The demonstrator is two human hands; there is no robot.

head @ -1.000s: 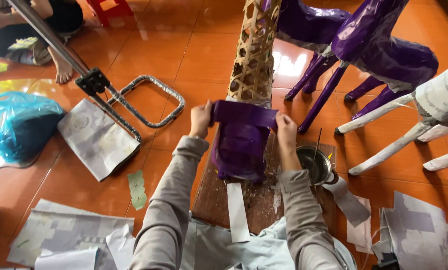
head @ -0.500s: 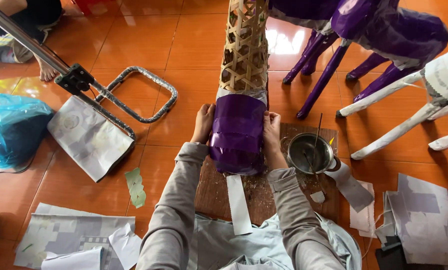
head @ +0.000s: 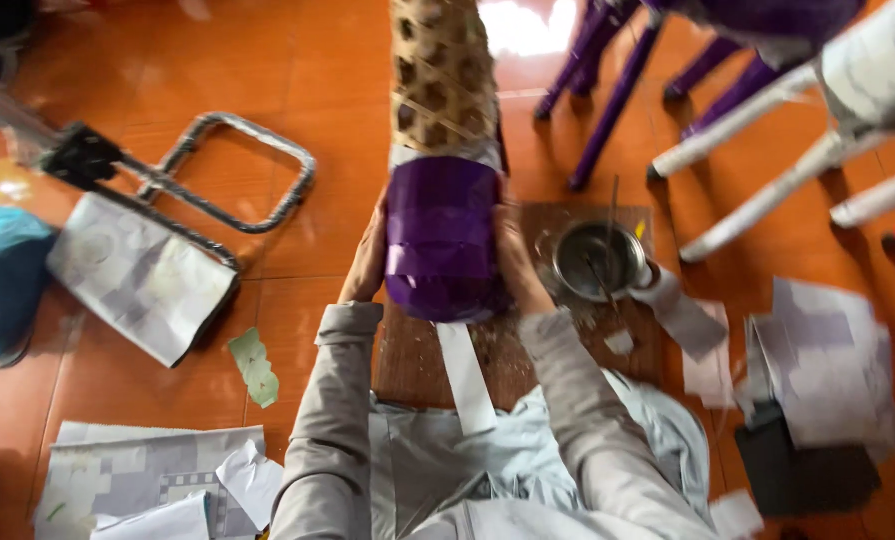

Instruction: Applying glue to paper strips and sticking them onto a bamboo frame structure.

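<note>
A tall woven lattice column (head: 440,75) stands in front of me, its lower part wrapped in purple paper (head: 442,238). My left hand (head: 372,255) presses flat against the left side of the purple wrap. On the opposite side, my right hand (head: 515,262) presses the wrap. Both hands hug the column from either side. A white paper strip (head: 465,375) hangs from under the wrap over a brown wooden board (head: 413,350). A metal bowl (head: 596,260) with a stick in it sits on the board to the right of my right hand.
Purple legs (head: 618,95) and white paper-wrapped legs (head: 768,185) of other figures stand at upper right. A metal frame (head: 238,175) and grey paper sheet (head: 138,275) lie left; a blue bag (head: 3,280) at far left. Paper scraps (head: 138,490) and cut sheets (head: 818,370) litter the orange floor.
The purple paper, held loose around the column a second ago, now lies tight against it. Both hands slid down and flattened on its sides. The view moved closer.
</note>
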